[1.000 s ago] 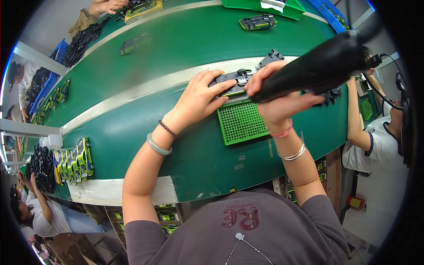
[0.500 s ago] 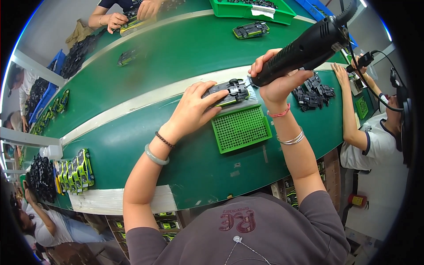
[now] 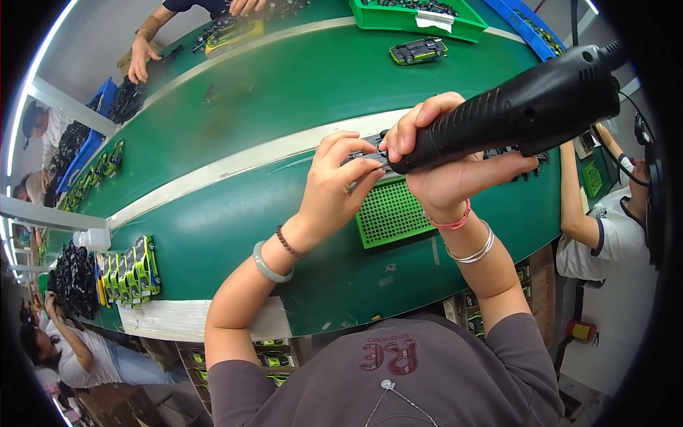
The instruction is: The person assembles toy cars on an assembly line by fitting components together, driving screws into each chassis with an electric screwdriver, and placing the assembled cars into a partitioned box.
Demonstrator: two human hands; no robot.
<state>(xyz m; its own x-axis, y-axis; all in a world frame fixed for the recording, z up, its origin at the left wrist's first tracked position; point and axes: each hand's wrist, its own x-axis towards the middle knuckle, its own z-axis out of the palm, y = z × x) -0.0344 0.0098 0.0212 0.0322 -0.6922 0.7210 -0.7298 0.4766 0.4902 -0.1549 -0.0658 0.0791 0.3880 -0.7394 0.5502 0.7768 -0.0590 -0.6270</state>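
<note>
The small dark part (image 3: pixel 366 155) is held up over the green belt (image 3: pixel 235 213), just above the far edge of the green grid tray (image 3: pixel 388 213). It is mostly hidden by fingers, so I cannot tell its exact shape. The left hand (image 3: pixel 338 181) pinches it: the fingers are curled close around the part, with the thumb under it. On this wrist there is a pale bangle (image 3: pixel 269 265) and a dark bead bracelet (image 3: pixel 287 242).

The right hand (image 3: pixel 441 164) is closed around the black power screwdriver (image 3: pixel 512 114). The tool lies almost level, and its front end meets the part at the left fingertips. The tip itself is hidden. A cable (image 3: pixel 629 107) leaves its back end at the right. The right wrist carries a red cord (image 3: pixel 449 222) and a silver bangle (image 3: pixel 473 252).

A pale strip (image 3: pixel 235 165) runs along the belt. Beyond it, 1 green toy car (image 3: pixel 418 50) lies alone on the belt, near a green bin (image 3: pixel 420 18) with dark parts. At the near left edge, a row of yellow-green cars (image 3: pixel 128 269) stands beside a heap of black parts (image 3: pixel 71 281).

Another person's hand (image 3: pixel 141 58) rests at the far side of the belt. At the right, a person in a white shirt (image 3: pixel 605 235) reaches an arm toward the belt.
</note>
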